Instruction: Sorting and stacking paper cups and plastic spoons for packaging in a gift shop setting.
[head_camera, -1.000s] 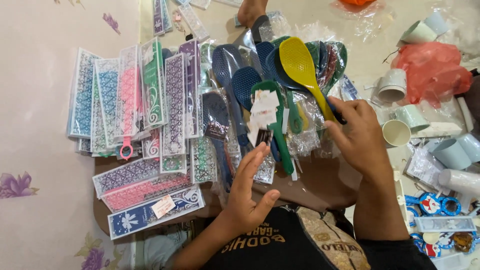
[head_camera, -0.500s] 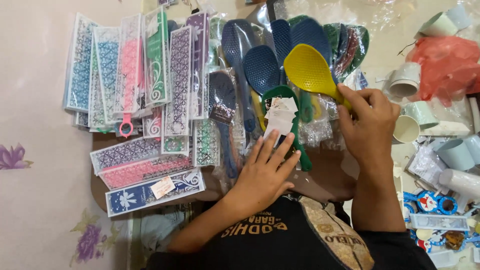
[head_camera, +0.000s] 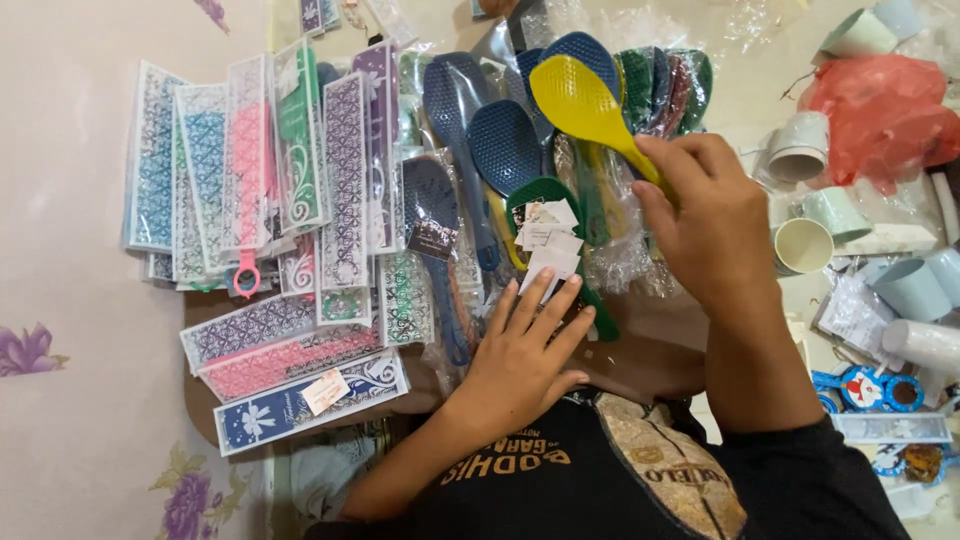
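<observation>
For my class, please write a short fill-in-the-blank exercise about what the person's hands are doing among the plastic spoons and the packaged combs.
1. The right hand holds a rice spoon whose colour is ____.
2. The left hand rests palm down, its fingertips touching the white paper tags on a spoon whose colour is ____.
3. The packaged combs lie to the ____ of the blue spoons in the head view.

Missing words: yellow; green; left

bright, even indoor light; sharp, soft shadows
</observation>
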